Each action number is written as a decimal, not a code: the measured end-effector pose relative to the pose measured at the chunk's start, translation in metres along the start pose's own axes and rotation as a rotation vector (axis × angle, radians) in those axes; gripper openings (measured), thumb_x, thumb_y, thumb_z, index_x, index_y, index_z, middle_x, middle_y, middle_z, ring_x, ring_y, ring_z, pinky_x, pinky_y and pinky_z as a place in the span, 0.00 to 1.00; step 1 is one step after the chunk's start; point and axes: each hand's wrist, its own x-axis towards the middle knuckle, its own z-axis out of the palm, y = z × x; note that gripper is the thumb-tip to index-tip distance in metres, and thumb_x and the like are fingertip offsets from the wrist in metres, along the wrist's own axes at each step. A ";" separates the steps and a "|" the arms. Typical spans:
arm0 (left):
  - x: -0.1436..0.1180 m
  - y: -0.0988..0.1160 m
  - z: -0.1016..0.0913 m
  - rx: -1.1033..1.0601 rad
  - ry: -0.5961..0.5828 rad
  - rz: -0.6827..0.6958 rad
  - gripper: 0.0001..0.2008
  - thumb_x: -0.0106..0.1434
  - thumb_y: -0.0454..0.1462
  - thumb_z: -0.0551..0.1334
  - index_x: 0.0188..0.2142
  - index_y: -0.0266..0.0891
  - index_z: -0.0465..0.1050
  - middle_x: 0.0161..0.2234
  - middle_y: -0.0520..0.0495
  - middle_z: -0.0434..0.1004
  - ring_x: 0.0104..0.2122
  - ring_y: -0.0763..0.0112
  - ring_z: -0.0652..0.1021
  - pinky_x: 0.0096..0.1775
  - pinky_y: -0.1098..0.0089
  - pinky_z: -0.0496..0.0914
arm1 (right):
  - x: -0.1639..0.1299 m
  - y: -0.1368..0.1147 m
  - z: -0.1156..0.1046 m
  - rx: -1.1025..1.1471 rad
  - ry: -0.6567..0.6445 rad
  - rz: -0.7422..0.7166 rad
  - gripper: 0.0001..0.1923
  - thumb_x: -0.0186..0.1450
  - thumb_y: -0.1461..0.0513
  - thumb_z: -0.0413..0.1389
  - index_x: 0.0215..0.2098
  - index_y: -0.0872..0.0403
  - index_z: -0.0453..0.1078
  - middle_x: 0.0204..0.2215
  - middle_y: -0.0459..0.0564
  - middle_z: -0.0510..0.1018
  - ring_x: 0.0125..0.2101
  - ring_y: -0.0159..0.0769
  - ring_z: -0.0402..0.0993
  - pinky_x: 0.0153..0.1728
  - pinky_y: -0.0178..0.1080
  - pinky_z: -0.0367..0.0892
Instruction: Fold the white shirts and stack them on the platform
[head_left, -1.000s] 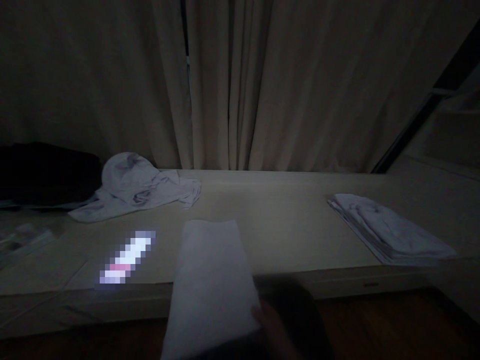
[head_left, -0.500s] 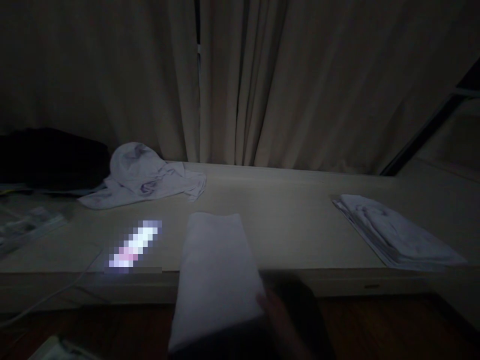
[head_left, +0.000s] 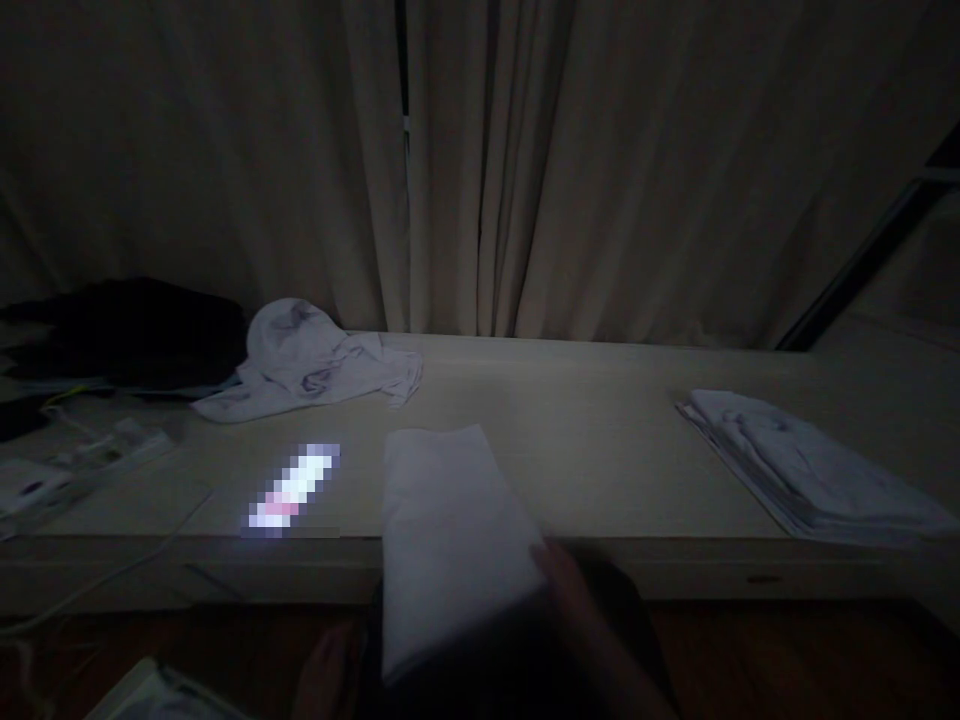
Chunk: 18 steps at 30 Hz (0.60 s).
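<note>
Open tabletop (head_left: 585, 450) lies between the crumpled garment (head_left: 315, 365) at left and folded stack (head_left: 810, 470) at right.

A dim room in a home, with laundry laid out.

Long pale curtains (head_left: 525, 170) hang closed behind a low, light platform (head_left: 585, 450) over a wood floor (head_left: 787, 660). On the platform lie a crumpled garment (head_left: 315, 365), a folded stack (head_left: 810, 470) and dark clothes (head_left: 127, 330); a cable (head_left: 97, 585) trails off its left edge.
</note>
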 end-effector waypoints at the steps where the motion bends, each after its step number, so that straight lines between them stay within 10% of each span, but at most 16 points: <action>1: 0.003 0.004 0.002 -0.063 -0.051 -0.032 0.18 0.63 0.47 0.54 0.42 0.36 0.69 0.38 0.47 0.75 0.35 0.68 0.76 0.36 0.65 0.73 | 0.003 -0.007 0.002 0.029 0.003 0.013 0.28 0.44 0.48 0.64 0.37 0.57 0.73 0.34 0.54 0.79 0.36 0.42 0.74 0.38 0.42 0.68; 7: -0.012 0.039 0.026 -0.415 -0.353 -0.098 0.29 0.57 0.58 0.51 0.42 0.37 0.69 0.32 0.39 0.78 0.20 0.64 0.77 0.17 0.68 0.68 | 0.015 -0.042 0.004 0.200 0.036 0.012 0.20 0.46 0.53 0.64 0.35 0.53 0.71 0.33 0.48 0.78 0.35 0.37 0.73 0.35 0.39 0.68; 18: -0.022 0.064 0.086 -0.764 -0.442 -0.159 0.27 0.44 0.54 0.66 0.36 0.36 0.73 0.22 0.41 0.77 0.24 0.58 0.78 0.29 0.62 0.73 | -0.003 0.012 -0.014 0.152 -0.018 -0.016 0.23 0.46 0.50 0.64 0.36 0.52 0.72 0.41 0.52 0.78 0.45 0.42 0.72 0.45 0.44 0.67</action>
